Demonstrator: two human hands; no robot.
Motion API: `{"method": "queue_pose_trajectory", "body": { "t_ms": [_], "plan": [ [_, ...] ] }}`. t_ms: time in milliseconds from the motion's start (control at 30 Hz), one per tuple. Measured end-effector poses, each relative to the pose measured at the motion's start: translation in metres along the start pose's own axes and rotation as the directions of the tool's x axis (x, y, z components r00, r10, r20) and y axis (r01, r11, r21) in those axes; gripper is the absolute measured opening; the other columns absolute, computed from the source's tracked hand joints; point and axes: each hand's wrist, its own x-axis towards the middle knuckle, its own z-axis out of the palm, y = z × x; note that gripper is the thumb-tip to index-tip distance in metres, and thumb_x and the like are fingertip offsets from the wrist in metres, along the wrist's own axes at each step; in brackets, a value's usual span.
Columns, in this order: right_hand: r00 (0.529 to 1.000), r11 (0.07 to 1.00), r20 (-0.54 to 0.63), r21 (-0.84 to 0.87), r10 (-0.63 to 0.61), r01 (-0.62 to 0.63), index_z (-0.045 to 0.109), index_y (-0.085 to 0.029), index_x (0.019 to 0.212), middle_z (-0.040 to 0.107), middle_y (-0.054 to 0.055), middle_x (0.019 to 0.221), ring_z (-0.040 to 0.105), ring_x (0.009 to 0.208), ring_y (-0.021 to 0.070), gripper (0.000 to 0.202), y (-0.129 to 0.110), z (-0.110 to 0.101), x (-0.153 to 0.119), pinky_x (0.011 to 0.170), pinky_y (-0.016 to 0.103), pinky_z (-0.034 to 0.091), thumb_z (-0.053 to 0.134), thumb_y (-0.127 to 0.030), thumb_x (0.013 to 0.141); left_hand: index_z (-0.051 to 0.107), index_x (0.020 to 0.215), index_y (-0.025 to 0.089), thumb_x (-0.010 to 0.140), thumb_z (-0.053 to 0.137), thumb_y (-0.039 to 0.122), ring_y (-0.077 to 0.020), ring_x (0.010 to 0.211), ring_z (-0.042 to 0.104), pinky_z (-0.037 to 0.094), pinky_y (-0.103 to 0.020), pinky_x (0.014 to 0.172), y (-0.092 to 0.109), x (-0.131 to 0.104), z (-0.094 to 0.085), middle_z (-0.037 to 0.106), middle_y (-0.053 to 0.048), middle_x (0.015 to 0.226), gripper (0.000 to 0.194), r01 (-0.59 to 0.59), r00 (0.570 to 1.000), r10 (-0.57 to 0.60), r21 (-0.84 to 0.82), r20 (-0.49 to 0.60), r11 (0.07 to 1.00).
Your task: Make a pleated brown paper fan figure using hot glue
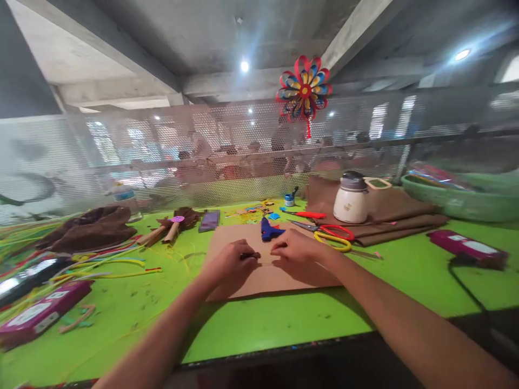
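A brown board [251, 283] lies on the green table. Over its left part my left hand [230, 262] is closed on a small dark piece [250, 255] that sticks out toward the right. Facing it, my right hand [295, 248] is closed in a pinch over the board; whatever its fingertips hold is too small to make out. Just beyond the hands a blue glue gun [271, 230] rests on the board. Scissors with red handles [336, 232] and scissors with yellow handles [338, 244] lie right of my right hand.
Brown cloth [399, 213] bears a white jug [351, 200] at the back right, near a green basin [466, 200]. Magenta boxes [44, 313] lie on both sides. Coloured strips [109, 270] and brown rolls [172, 229] are at the left. A mesh screen stands behind.
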Motion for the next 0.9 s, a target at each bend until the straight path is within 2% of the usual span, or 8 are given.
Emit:
{"method": "queue_pose_trajectory", "body": {
  "t_ms": [167,333,400,500,633,700,767,900],
  "plan": [
    [0.997,0.99,0.007,-0.119,0.073,-0.072,0.07,-0.012,0.074,0.06,0.001,0.057,0.045,0.049,0.0092,0.025,0.005,-0.029,-0.006,0.049,0.021,0.031,0.052,-0.029,0.077,0.072,0.089,0.022,0.078,0.052,0.037,-0.0175,0.079,0.058,0.041,-0.025,0.069,-0.004,0.004,0.0,0.065,-0.005,0.084,0.027,0.046,0.999,-0.046,-0.002,0.029,0.999],
    [0.989,0.953,-0.088,-0.272,0.115,-0.135,0.07,-0.014,0.074,0.062,0.002,0.062,0.047,0.053,0.0105,0.02,0.012,-0.035,-0.007,0.05,0.022,0.031,0.053,-0.023,0.076,0.071,0.091,0.021,0.079,0.049,0.042,-0.0195,0.08,0.058,0.04,-0.027,0.07,-0.005,0.004,0.003,0.065,-0.006,0.087,0.033,0.084,0.996,-0.085,0.044,0.025,0.996],
    [0.98,0.936,-0.167,-0.314,0.112,-0.16,0.07,-0.014,0.077,0.064,0.005,0.07,0.052,0.061,0.0136,0.018,0.012,-0.029,-0.005,0.055,0.024,0.033,0.053,-0.02,0.076,0.071,0.09,0.021,0.08,0.048,0.042,-0.0199,0.078,0.057,0.04,-0.028,0.069,-0.006,0.004,0.003,0.065,-0.007,0.086,0.034,0.084,0.996,-0.085,0.078,0.014,0.993],
    [0.963,0.919,-0.259,-0.356,0.078,-0.17,0.07,-0.014,0.082,0.066,0.011,0.086,0.055,0.081,0.0193,0.02,0.005,-0.009,0.001,0.068,0.028,0.037,0.052,-0.02,0.078,0.071,0.087,0.02,0.08,0.047,0.043,-0.0205,0.075,0.057,0.039,-0.029,0.067,-0.009,0.004,0.003,0.063,-0.007,0.083,0.034,0.083,0.996,-0.084,0.121,0.0,0.989],
    [0.964,0.92,-0.264,-0.381,-0.01,-0.095,0.07,-0.017,0.085,0.066,0.01,0.089,0.056,0.086,0.0192,0.025,-0.013,0.022,0.011,0.075,0.028,0.038,0.048,-0.028,0.083,0.071,0.085,0.021,0.081,0.045,0.042,-0.0202,0.074,0.056,0.038,-0.029,0.067,-0.012,0.005,0.003,0.062,-0.007,0.081,0.033,0.056,0.998,-0.059,0.159,0.011,0.986],
    [0.969,0.924,-0.218,-0.382,-0.114,0.023,0.07,-0.016,0.087,0.067,0.01,0.088,0.056,0.087,0.0187,0.027,-0.021,0.029,0.012,0.076,0.027,0.039,0.047,-0.03,0.084,0.07,0.084,0.02,0.082,0.045,0.041,-0.02,0.074,0.056,0.038,-0.028,0.066,-0.011,0.006,0.003,0.062,-0.007,0.08,0.033,0.048,0.999,-0.051,0.178,0.012,0.983],
    [0.975,0.923,-0.124,-0.362,-0.187,0.131,0.069,-0.015,0.09,0.067,0.01,0.088,0.057,0.086,0.0185,0.028,-0.026,0.028,0.008,0.075,0.026,0.04,0.049,-0.034,0.083,0.07,0.082,0.021,0.082,0.044,0.041,-0.02,0.074,0.056,0.037,-0.028,0.066,-0.01,0.005,0.002,0.061,-0.007,0.079,0.033,0.049,0.999,-0.052,0.197,0.01,0.979],
    [0.975,0.903,0.1,-0.366,-0.2,0.223,0.065,-0.017,0.104,0.065,0.01,0.098,0.056,0.089,0.022,0.046,-0.032,0.01,-0.008,0.074,0.028,0.041,0.059,-0.049,0.072,0.07,0.082,0.021,0.082,0.044,0.04,-0.0198,0.073,0.056,0.036,-0.028,0.065,-0.011,0.005,0.001,0.062,-0.007,0.079,0.033,0.066,0.998,-0.068,0.196,0.006,0.978]
  ]
}}
